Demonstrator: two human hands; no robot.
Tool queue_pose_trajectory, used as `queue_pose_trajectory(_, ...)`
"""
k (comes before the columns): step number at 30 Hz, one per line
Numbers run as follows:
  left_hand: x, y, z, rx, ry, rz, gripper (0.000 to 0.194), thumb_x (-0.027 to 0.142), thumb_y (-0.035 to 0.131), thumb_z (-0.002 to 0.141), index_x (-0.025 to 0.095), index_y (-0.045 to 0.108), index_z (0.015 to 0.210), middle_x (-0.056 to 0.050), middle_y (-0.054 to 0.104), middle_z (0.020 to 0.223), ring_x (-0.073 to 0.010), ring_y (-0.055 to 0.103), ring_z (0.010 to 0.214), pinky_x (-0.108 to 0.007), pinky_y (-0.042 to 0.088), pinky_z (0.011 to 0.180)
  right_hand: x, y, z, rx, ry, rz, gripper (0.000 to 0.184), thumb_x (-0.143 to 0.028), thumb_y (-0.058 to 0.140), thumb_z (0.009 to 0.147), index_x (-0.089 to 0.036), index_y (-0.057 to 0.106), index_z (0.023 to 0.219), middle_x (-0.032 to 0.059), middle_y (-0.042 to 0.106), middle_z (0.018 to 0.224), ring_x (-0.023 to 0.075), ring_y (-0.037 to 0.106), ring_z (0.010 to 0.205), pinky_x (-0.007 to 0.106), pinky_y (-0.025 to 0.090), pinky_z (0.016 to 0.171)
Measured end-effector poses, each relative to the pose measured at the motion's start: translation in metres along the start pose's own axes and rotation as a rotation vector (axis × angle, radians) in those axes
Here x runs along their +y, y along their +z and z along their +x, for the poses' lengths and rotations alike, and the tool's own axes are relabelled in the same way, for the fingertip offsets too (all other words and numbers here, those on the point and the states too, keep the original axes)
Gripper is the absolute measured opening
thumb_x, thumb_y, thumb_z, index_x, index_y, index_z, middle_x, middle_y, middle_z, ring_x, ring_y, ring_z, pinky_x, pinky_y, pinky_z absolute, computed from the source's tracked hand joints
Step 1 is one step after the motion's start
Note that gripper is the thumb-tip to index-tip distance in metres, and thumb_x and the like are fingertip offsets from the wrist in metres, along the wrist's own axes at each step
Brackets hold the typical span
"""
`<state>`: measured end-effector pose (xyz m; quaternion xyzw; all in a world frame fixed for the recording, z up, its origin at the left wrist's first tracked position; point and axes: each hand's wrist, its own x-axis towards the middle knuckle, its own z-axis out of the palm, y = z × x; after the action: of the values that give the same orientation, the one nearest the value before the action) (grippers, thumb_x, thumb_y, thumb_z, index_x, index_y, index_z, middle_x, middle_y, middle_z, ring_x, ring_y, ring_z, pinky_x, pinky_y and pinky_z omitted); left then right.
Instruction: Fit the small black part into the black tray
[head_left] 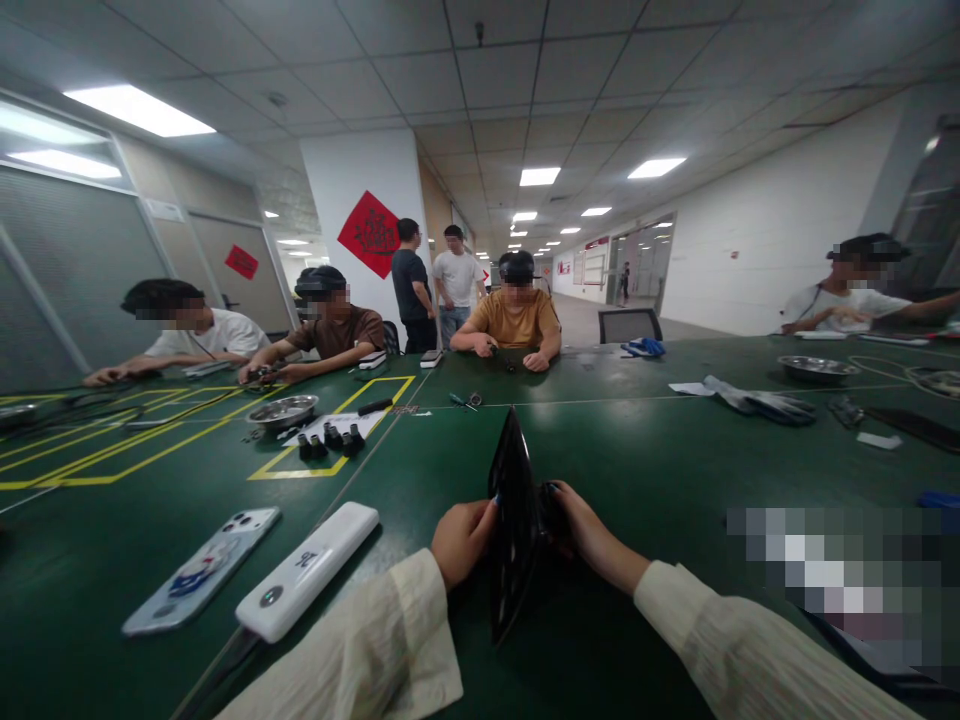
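Note:
A thin, glossy black panel [516, 530] stands on edge in front of me, seen almost side-on. My left hand [462, 542] is closed on its left side, with the thumb pressed to the surface. On the other side, my right hand [589, 528] closes around a dark piece [553, 515] against the panel. Whether that piece is joined to the panel, I cannot tell. The right fingertips are partly hidden. Left of my hands lie a white power bank [309, 570] with a cable and a phone in a patterned case [202, 572].
Several black cylindrical parts [330, 440] stand near a metal bowl [283, 411] at the left. Gloves [757, 402] and another bowl [817, 368] are at the right. A small tool [469, 402] lies beyond the panel. People sit around the green table [637, 450].

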<state>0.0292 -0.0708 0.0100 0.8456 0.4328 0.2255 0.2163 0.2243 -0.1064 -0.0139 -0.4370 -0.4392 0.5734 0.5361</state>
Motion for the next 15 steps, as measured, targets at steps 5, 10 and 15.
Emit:
queue_pose_trajectory(5, 0.0008, -0.0016, -0.0007, 0.046, 0.025, 0.024, 0.044, 0.044, 0.022, 0.091, 0.017, 0.052, 0.073, -0.002, 0.056, 0.064, -0.0153, 0.053, 0.061, -0.023, 0.033, 0.057, 0.0043, -0.0021, 0.0029, 0.003, -0.004, 0.004, 0.036, -0.044, 0.041, 0.08, -0.02, 0.042, 0.107, -0.0023, 0.053, 0.06, 0.0112, 0.049, 0.042, 0.017, 0.027, 0.029)
queue_pose_trajectory(10, -0.0003, -0.0015, -0.0004, 0.038, 0.068, 0.059, 0.036, 0.04, 0.025, 0.09, 0.018, 0.05, 0.075, -0.003, 0.057, 0.069, -0.0165, 0.056, 0.066, -0.024, 0.034, 0.059, 0.0034, -0.0015, 0.002, 0.005, -0.006, -0.004, 0.038, -0.045, 0.041, 0.081, -0.02, 0.042, 0.11, -0.0024, 0.053, 0.06, 0.0115, 0.049, 0.042, 0.017, 0.028, 0.03)
queue_pose_trajectory(15, -0.002, -0.0001, 0.001, 0.025, 0.032, 0.02, 0.042, 0.043, 0.02, 0.091, 0.019, 0.05, 0.075, -0.002, 0.057, 0.067, -0.0159, 0.055, 0.064, -0.024, 0.035, 0.059, 0.0018, 0.0004, 0.0013, 0.034, 0.003, -0.01, 0.037, -0.043, 0.042, 0.08, -0.02, 0.043, 0.108, -0.0025, 0.052, 0.059, 0.0117, 0.049, 0.042, 0.017, 0.028, 0.03)
